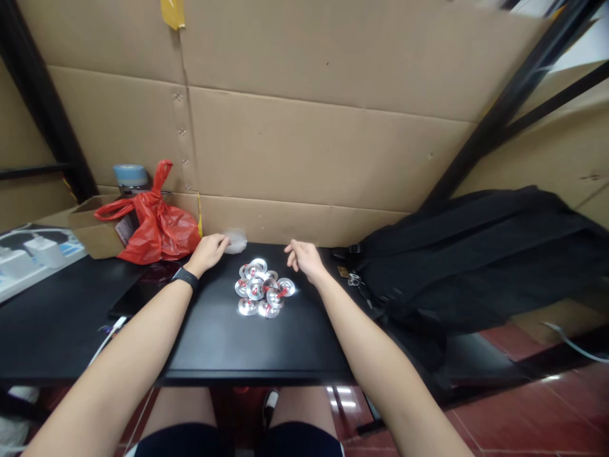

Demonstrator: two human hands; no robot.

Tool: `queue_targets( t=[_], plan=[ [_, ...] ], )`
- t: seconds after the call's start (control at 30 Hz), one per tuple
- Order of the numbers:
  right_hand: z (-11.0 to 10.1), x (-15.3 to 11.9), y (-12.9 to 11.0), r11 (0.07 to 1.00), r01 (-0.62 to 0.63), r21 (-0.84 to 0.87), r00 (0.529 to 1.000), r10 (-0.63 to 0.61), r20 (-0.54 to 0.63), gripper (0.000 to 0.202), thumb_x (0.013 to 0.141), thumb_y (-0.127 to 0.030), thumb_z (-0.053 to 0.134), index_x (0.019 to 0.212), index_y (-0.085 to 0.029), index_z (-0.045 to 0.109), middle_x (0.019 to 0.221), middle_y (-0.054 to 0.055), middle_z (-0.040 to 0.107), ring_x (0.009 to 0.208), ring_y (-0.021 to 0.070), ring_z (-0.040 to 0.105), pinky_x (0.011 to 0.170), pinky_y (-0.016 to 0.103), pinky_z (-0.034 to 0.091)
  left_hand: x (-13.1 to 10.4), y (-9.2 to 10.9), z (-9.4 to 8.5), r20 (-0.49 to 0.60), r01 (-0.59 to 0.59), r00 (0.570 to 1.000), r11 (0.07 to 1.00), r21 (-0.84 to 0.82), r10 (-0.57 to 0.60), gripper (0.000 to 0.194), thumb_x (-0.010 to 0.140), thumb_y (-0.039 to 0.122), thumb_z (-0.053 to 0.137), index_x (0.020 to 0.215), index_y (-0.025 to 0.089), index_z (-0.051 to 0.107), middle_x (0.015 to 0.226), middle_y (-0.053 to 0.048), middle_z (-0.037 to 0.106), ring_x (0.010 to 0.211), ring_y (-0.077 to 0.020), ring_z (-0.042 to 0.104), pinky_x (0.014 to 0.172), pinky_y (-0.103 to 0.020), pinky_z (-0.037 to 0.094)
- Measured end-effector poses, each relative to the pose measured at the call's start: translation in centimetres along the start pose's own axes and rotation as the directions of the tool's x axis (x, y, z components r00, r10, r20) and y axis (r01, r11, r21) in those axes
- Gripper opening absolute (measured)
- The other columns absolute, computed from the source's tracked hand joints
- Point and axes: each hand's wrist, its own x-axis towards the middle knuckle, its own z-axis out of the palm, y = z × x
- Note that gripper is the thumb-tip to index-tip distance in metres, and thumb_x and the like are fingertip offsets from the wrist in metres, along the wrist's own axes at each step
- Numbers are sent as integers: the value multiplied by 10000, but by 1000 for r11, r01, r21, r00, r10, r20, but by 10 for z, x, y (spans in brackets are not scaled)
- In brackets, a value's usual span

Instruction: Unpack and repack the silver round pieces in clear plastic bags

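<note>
A loose pile of shiny silver discs with raised centres and red cords, like finger cymbals, lies on the black tabletop. Some discs overlap; others lie flat at the pile's edge. Behind and left of them, my left hand has its fingertips closed at the edge of a crumpled clear plastic bag. My right hand hovers to the right of the pile, near the cardboard back wall. Its fingers are slightly bent and apart, holding nothing.
At the left are a red plastic bag, a cardboard box, a blue-lidded container, a dark tablet-like device and a white power strip. A large black backpack fills the right side.
</note>
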Motion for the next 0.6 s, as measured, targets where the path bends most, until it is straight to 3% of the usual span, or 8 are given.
queue_targets(
  t=[0.13,0.23,0.3,0.33,0.4,0.47,0.5,0.6],
  plan=[
    [4,-3,-10,1000,-21,11,999,22,-46,363,856,-448,549,641,-157,575,391,-1,556,283,73,391,336,190,239,1,38,-14,-79,40,995,977,-208,-58,421,924,421,423,621,159,551,586,3,527,618,-136,475,610,-240,339],
    [18,-15,-34,995,4,101,998,1,-57,323,843,-428,564,665,-160,584,482,13,612,359,81,463,374,189,289,-8,101,-33,-9,-19,1000,889,-457,17,437,873,411,478,513,184,377,503,46,340,528,-94,332,535,-236,262],
    [35,-36,-54,973,28,229,999,-35,27,316,827,-444,611,708,-152,618,578,29,656,442,87,520,432,194,348,-29,150,-46,89,-106,976,794,-598,198,376,845,325,468,516,191,345,505,51,309,511,-88,293,513,-242,244],
    [45,-52,-62,949,33,313,996,-59,72,330,829,-468,621,738,-151,637,630,35,671,493,95,548,464,199,374,-44,172,-52,160,-167,927,753,-636,340,342,818,284,488,518,189,353,504,52,319,508,-87,290,513,-247,247],
    [66,-93,-74,885,-1,465,982,-86,166,377,830,-526,629,759,-157,651,693,52,686,555,117,573,493,218,398,-83,207,-59,292,-274,744,673,-687,601,311,738,228,576,528,189,350,492,62,333,487,-83,276,508,-257,249],
    [85,-140,-77,817,-103,568,958,-73,279,424,845,-558,615,737,-149,651,699,68,686,572,130,581,514,231,411,-122,229,-58,310,-305,615,582,-754,725,288,669,182,611,530,193,359,491,58,383,474,-89,314,495,-267,252],
    [93,-162,-77,775,-156,613,947,-58,315,431,860,-556,600,736,-147,650,701,73,686,579,133,585,529,236,415,-139,236,-55,320,-314,588,575,-755,742,268,670,163,607,533,198,380,494,50,424,472,-98,344,493,-273,255],
    [109,-215,-69,641,-249,727,940,-20,339,443,884,-546,561,725,-142,648,672,66,661,547,127,563,519,236,389,-170,261,-31,314,-285,698,652,-703,644,339,753,181,569,478,213,372,416,27,383,443,-131,364,500,-290,277]
  ],
)
